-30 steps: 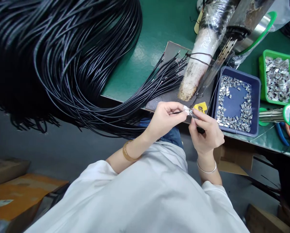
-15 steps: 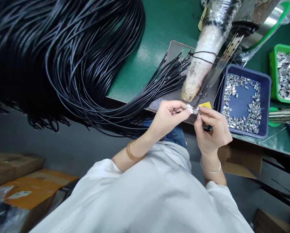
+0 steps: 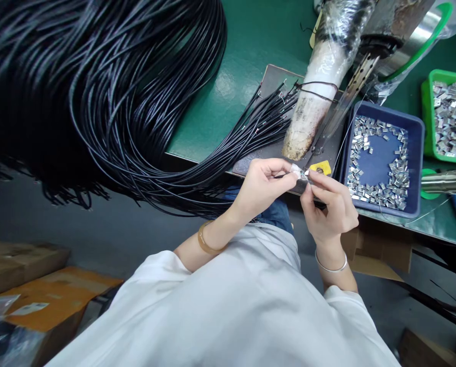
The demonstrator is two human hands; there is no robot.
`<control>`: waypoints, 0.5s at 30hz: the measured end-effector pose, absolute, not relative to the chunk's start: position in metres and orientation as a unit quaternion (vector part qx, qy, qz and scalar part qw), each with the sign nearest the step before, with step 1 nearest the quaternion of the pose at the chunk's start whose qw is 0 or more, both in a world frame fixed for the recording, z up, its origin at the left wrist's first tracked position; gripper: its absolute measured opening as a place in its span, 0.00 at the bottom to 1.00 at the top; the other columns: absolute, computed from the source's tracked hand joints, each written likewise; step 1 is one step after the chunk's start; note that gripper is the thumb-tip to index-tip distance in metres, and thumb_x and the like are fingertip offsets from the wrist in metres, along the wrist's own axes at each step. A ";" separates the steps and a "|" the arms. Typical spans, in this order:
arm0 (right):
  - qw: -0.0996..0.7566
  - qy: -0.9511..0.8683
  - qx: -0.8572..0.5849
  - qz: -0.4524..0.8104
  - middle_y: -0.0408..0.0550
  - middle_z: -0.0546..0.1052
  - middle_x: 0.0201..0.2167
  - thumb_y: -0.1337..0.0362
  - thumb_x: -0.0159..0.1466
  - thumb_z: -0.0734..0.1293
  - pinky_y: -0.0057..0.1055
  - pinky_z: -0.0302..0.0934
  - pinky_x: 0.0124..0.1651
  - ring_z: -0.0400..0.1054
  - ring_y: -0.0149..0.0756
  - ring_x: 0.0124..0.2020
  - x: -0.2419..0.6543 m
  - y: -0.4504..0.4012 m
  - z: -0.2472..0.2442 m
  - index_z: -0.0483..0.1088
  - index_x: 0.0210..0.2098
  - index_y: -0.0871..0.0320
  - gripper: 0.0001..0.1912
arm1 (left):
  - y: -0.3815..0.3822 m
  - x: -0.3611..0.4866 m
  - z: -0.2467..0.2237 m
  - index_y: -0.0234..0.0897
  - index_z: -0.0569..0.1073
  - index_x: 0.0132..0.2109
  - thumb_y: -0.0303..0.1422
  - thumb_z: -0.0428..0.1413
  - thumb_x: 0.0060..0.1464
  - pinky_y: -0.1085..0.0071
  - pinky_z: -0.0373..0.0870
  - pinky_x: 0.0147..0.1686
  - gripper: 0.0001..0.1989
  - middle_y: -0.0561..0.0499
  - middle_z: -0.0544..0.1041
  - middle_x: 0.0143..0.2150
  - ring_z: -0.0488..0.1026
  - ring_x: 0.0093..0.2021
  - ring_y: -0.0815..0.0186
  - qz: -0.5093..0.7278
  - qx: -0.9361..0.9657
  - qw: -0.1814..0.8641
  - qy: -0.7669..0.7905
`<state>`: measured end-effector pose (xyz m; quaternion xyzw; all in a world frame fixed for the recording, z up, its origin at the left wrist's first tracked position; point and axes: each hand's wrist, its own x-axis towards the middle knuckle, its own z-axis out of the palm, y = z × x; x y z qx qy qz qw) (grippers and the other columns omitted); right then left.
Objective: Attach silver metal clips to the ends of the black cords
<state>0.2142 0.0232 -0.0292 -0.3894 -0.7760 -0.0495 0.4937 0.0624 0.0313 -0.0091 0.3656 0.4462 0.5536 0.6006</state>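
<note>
My left hand (image 3: 264, 181), with white wrapping on a fingertip, pinches a black cable whose end shows between the fingers. Against that end, my right hand (image 3: 329, 204) is closed in a pinch; a small shiny metal piece (image 3: 304, 175) shows between the fingertips of both hands. Just above them is the tip of a white wrapped nozzle (image 3: 297, 145). A yellow piece (image 3: 321, 168) lies behind my right fingers. Many black cables (image 3: 246, 132) rest with their stripped ends on a grey board (image 3: 275, 79).
A blue tray (image 3: 417, 153) of small metal parts stands right of my right hand, with a green bin (image 3: 428, 114) of similar parts beyond. A thick cable bundle (image 3: 136, 76) covers the left. Cardboard boxes (image 3: 59, 290) sit low at left.
My right hand has moved slightly left, closer to my left fingertips, and more of the yellow piece shows. My left hand has hardly moved.
</note>
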 end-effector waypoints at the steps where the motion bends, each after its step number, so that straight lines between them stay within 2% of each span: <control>1: 0.497 -0.772 -0.393 -0.047 0.48 0.82 0.43 0.76 0.59 0.72 0.27 0.75 0.47 0.79 0.33 0.43 0.214 0.023 -0.029 0.70 0.38 0.57 0.12 | 0.032 0.062 -0.008 0.31 0.79 0.27 0.27 0.63 0.46 0.79 0.69 0.30 0.03 0.53 0.78 0.25 0.71 0.25 0.75 0.556 0.366 0.600 0.444; 8: 0.496 -0.777 -0.385 -0.036 0.48 0.82 0.42 0.77 0.58 0.72 0.28 0.75 0.47 0.79 0.33 0.42 0.217 0.025 -0.029 0.70 0.38 0.57 0.12 | 0.034 0.060 -0.008 0.32 0.78 0.26 0.27 0.63 0.46 0.78 0.66 0.29 0.03 0.58 0.70 0.19 0.64 0.22 0.77 0.544 0.371 0.625 0.420; 15: 0.507 -0.767 -0.393 -0.016 0.45 0.82 0.42 0.74 0.60 0.72 0.28 0.76 0.41 0.79 0.33 0.41 0.218 0.025 -0.031 0.70 0.38 0.55 0.11 | 0.034 0.060 -0.010 0.31 0.79 0.28 0.29 0.63 0.47 0.77 0.68 0.29 0.04 0.51 0.79 0.27 0.70 0.26 0.73 0.529 0.395 0.601 0.450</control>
